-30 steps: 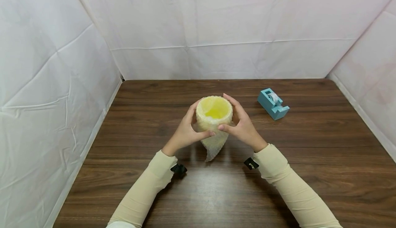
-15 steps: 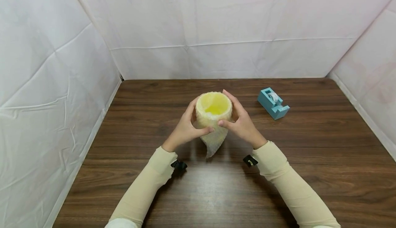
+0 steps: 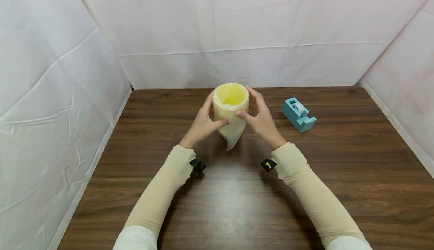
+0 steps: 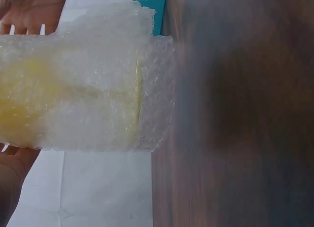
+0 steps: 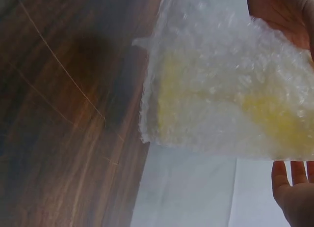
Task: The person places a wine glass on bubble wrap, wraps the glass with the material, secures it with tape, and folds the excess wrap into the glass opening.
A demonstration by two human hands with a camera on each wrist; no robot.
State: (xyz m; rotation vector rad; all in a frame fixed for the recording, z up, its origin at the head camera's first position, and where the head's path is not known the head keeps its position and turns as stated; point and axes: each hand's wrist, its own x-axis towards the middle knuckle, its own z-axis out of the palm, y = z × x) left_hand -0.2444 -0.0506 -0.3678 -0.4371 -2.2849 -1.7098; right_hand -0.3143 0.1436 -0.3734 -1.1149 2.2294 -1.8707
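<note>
A yellow, open-topped cylinder (image 3: 233,95) wrapped in bubble wrap (image 3: 230,133) is held upright over the middle of the table. Its round rim faces up and the inside shows bright yellow; the loose wrap tapers to a point below. My left hand (image 3: 200,126) grips its left side, thumb across the front. From the right, my right hand (image 3: 263,125) holds it the same way, its thumb a little higher. Both wrist views show clear bubbled plastic (image 4: 98,97) over the yellow body, with loose wrap (image 5: 152,99) reaching past its lower end. Fingers behind the cylinder are partly hidden.
A teal tape dispenser (image 3: 298,115) with a roll of clear tape stands on the dark wood table (image 3: 356,159), right of the hands. White cloth walls (image 3: 251,65) enclose the table at the back and both sides. Small black wrist cameras (image 3: 197,165) sit below the cuffs.
Both hands have carried the wrapped cylinder away from the body, toward the back of the table, still gripping it from both sides. The tape dispenser stays in place.
</note>
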